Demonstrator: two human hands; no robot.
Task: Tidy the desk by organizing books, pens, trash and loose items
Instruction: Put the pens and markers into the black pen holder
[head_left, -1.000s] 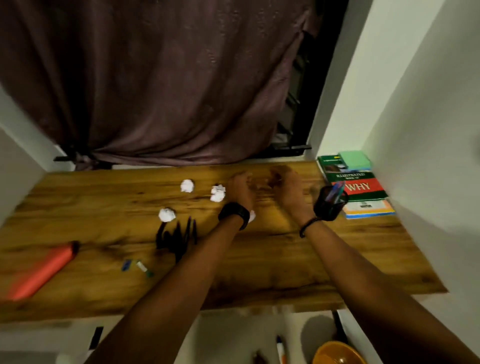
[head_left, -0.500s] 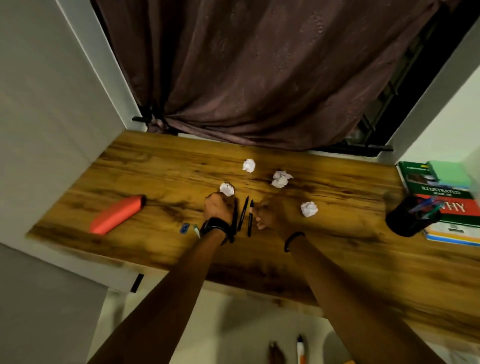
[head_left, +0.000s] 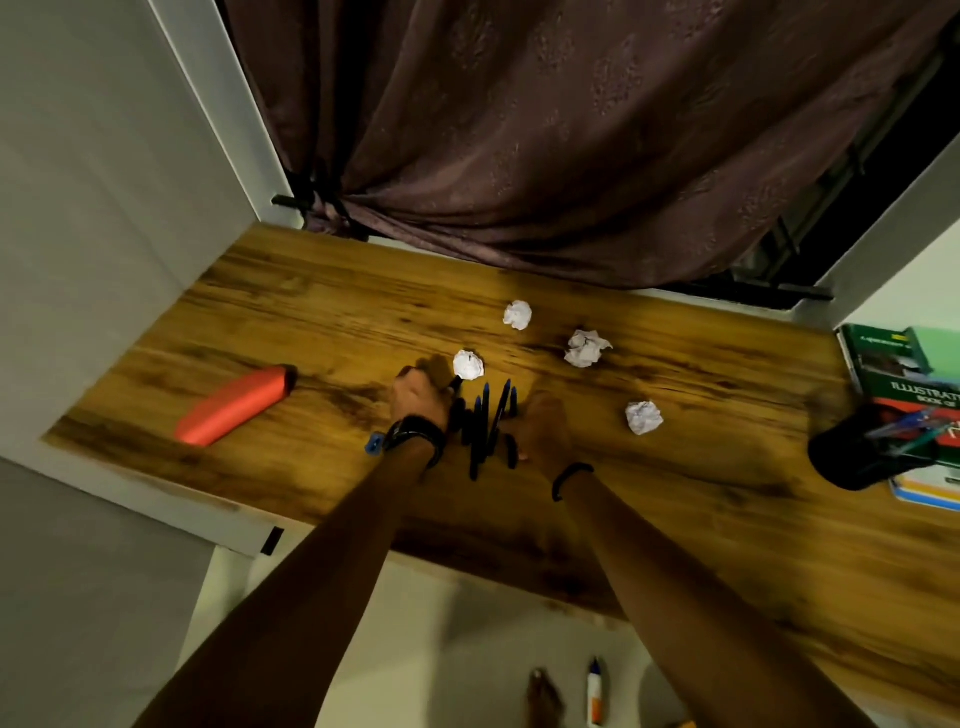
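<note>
Several dark pens (head_left: 485, 427) lie bunched on the wooden desk (head_left: 675, 499) between my two hands. My left hand (head_left: 418, 397) rests at the left of the bunch with its fingers curled around one pen. My right hand (head_left: 543, 428) presses against the right side of the bunch, fingers bent over the pens. Several crumpled paper balls lie nearby: one (head_left: 468, 364) just beyond my left hand, another (head_left: 517, 314) farther back, a third (head_left: 586, 348) to the right, and one more (head_left: 643, 417) right of my right hand. A small blue cap (head_left: 373, 445) sits by my left wrist.
An orange case (head_left: 236, 405) lies at the desk's left. A black pen holder (head_left: 865, 452) with pens stands at the right, in front of a stack of books (head_left: 893, 364). A dark curtain (head_left: 545, 130) hangs behind. A marker (head_left: 595, 693) lies on the floor below.
Both hands left the pen holder side and came to the pen bunch at mid-desk. They have closed in on the pens, pushing them together. The view swung left.
</note>
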